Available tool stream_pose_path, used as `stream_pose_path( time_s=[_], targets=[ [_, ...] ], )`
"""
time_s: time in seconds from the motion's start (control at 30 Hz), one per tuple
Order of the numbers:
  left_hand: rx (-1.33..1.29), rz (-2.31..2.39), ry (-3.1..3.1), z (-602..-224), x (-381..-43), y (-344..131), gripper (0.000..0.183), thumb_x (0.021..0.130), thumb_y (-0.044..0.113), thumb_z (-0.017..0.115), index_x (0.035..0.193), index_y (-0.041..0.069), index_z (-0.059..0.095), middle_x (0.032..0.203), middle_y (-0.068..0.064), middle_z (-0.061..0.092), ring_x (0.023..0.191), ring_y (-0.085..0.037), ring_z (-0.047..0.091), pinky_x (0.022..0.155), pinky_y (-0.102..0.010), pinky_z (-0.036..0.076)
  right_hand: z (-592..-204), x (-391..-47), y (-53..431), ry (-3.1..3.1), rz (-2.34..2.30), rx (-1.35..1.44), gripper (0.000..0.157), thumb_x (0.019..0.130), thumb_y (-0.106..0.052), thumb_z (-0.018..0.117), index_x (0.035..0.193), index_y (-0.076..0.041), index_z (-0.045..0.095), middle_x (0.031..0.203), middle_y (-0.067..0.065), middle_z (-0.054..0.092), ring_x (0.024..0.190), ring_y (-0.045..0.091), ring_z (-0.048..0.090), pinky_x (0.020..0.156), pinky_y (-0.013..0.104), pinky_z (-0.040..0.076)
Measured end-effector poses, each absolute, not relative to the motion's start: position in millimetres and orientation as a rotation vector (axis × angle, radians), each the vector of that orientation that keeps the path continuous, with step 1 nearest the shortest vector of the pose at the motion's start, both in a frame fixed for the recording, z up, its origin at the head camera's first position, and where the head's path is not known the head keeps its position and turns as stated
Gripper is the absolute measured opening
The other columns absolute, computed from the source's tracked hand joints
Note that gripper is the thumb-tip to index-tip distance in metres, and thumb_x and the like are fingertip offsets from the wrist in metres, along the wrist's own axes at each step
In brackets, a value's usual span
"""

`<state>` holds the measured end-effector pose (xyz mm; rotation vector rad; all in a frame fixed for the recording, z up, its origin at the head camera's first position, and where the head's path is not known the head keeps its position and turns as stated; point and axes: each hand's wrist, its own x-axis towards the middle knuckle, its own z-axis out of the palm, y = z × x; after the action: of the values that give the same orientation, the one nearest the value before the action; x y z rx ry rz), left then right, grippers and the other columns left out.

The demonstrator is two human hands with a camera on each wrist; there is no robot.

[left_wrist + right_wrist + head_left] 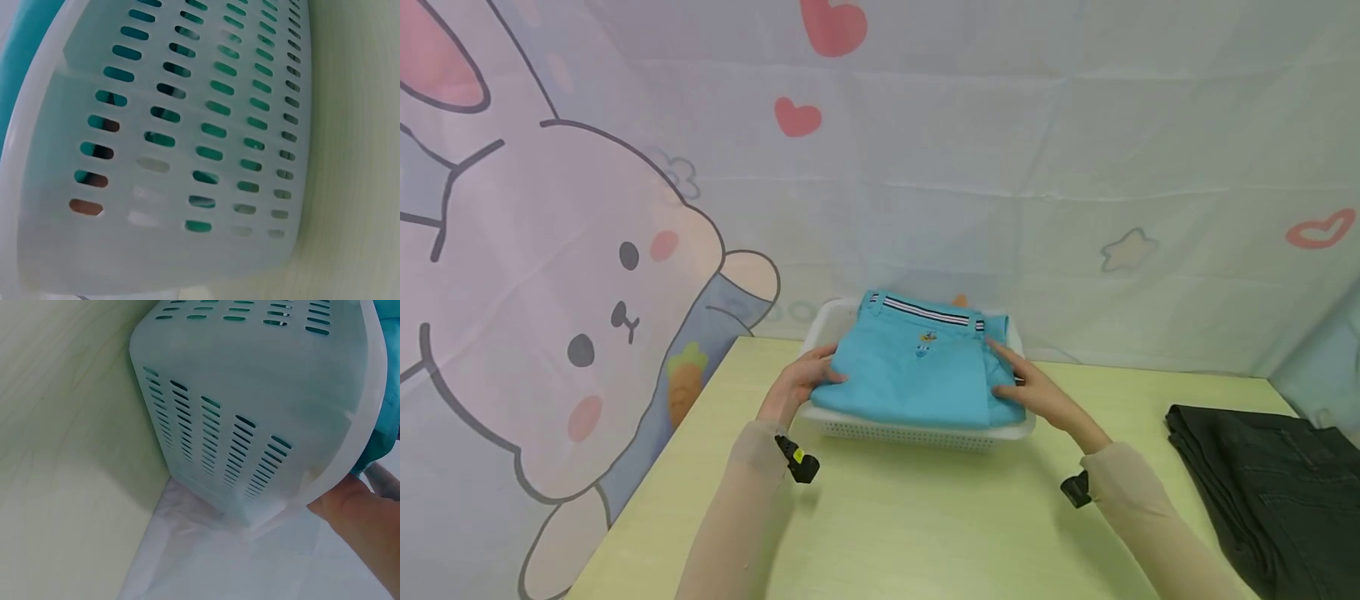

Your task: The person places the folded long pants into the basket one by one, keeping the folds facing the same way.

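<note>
Folded light-blue trousers (917,375) with a striped waistband and a small embroidered motif lie in a white perforated plastic basket (910,437), rising above its rim. At the left side, my left hand (801,379) holds the trousers' edge, its thumb over the cloth. Through the slots of the basket wall (156,262), bits of fingers show in the left wrist view. My right hand (1033,387) grips the trousers' right side, thumb and fingers spread along the edge. In the right wrist view this hand (359,512) reaches over the rim to the blue cloth (389,412); its fingertips are partly hidden.
Folded black trousers (1277,492) lie on the right of the pale yellow table (925,533). Behind the basket hangs a curtain (925,167) printed with a rabbit and hearts. A small black device (801,463) sits on each wrist.
</note>
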<state>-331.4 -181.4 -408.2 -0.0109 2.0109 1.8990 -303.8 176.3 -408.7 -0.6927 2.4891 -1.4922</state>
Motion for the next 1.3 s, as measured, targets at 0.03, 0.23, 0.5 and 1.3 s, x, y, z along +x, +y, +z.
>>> stream_pose_path(
  time_s=[0.03, 0.23, 0.5, 1.3],
  targets=[
    [-0.038, 1.889, 2.027, -408.5, -331.5, -181.1, 0.076, 0.079, -0.005, 0.052, 0.144, 0.014, 0.017, 0.146, -0.015, 0.023, 0.129, -0.035, 0.032, 0.103, -0.046, 0.033, -409.2, -304.8, 177.1, 2.513, -1.452, -0.701, 0.070, 0.088, -0.011, 0.052, 0.145, -0.021, 0.012, 0.149, 0.021, 0.002, 0.129, 0.051, 0.016, 0.097, 0.061, 0.029],
    [-0.141, 1.878, 2.091, -407.0, -331.9, -178.0, 0.077, 0.078, -0.006, 0.054, 0.143, 0.020, 0.022, 0.147, -0.016, 0.017, 0.126, -0.035, 0.033, 0.101, -0.045, 0.034, -408.7, -311.3, 178.3, 2.609, -1.292, -0.735, 0.060, 0.089, -0.015, 0.050, 0.142, -0.012, 0.023, 0.146, 0.026, 0.014, 0.128, 0.052, 0.018, 0.096, 0.060, 0.031],
    [-0.155, 1.838, 2.190, -404.7, -330.6, -174.4, 0.065, 0.074, -0.012, 0.050, 0.131, 0.019, 0.047, 0.150, -0.012, 0.004, 0.125, -0.027, 0.025, 0.089, -0.034, 0.033, -407.9, -320.4, 172.7, 2.786, -1.093, -0.890, 0.059, 0.083, -0.006, 0.052, 0.137, 0.003, 0.029, 0.141, 0.025, 0.029, 0.100, 0.032, 0.045, 0.075, 0.033, 0.032],
    [0.223, 1.233, 2.838, -426.6, -344.5, -176.8, 0.043, 0.080, 0.005, 0.060, 0.122, 0.014, 0.055, 0.133, -0.014, 0.046, 0.124, -0.033, 0.041, 0.095, -0.045, 0.041, -397.2, -299.9, 156.0, 3.097, -0.648, -0.842, 0.038, 0.088, -0.010, 0.044, 0.121, 0.007, 0.052, 0.128, 0.035, 0.040, 0.118, 0.051, 0.036, 0.093, 0.060, 0.035]
  ],
)
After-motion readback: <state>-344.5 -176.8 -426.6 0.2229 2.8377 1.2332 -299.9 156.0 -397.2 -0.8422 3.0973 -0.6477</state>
